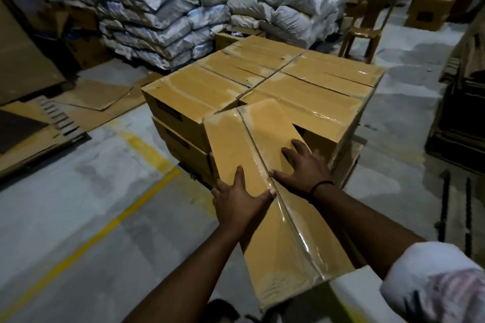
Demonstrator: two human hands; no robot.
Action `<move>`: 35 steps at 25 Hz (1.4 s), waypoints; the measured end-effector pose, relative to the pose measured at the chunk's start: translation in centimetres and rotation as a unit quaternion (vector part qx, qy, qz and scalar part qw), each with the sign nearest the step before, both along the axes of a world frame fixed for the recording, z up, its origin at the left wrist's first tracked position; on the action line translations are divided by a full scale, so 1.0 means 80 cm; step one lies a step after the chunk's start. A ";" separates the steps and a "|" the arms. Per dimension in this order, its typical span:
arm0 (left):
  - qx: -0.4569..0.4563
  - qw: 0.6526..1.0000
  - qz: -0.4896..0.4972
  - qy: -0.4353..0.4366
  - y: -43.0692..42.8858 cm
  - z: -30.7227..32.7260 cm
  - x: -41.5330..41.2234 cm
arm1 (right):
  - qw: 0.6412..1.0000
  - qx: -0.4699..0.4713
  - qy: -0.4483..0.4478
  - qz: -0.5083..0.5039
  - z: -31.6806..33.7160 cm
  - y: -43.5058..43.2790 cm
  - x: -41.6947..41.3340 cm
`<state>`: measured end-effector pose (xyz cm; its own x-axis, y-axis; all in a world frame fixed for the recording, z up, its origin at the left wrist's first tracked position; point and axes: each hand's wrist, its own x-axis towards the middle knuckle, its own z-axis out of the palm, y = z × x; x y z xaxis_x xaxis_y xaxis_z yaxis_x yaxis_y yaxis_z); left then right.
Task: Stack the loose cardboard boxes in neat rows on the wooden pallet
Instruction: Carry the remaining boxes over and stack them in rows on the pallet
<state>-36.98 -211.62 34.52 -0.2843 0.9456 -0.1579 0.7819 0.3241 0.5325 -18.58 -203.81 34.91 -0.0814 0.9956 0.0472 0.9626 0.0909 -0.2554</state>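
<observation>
A long taped cardboard box [233,144] lies tilted in front of me, its far end leaning against the stack of taped boxes [301,78]. That stack stands in rows, at least two layers high. The wooden pallet [349,162] shows only as a strip at the stack's right foot. My left hand [240,196] presses flat on the box's left top flap, thumb at the centre tape seam. My right hand [304,165] lies spread on the right flap, fingers straight, a black band on the wrist.
White filled sacks [168,13] are piled behind the stack. A brown plastic chair [364,21] and another carton [433,5] stand at the back right. Flattened cardboard sheets [94,97] cover the floor at left. Yellow floor lines [110,223] run diagonally. Dark stacked material [462,102] sits at right.
</observation>
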 end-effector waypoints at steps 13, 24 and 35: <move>-0.022 0.994 0.107 -0.024 0.145 -0.036 0.065 | 0.994 -0.034 -0.016 0.099 -0.036 0.195 0.038; -0.007 0.982 0.186 -0.036 0.253 -0.073 0.095 | 0.983 -0.018 -0.042 0.180 -0.065 0.332 0.048; -0.174 0.975 0.111 -0.084 0.338 -0.166 0.134 | 0.884 -0.213 -0.219 0.353 -0.174 0.491 0.120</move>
<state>-26.25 -184.54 21.25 -0.4174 0.7448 -0.5206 0.5831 0.6589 0.4752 -8.97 -164.56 20.99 -0.6072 0.6096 -0.5096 0.7196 0.6938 -0.0275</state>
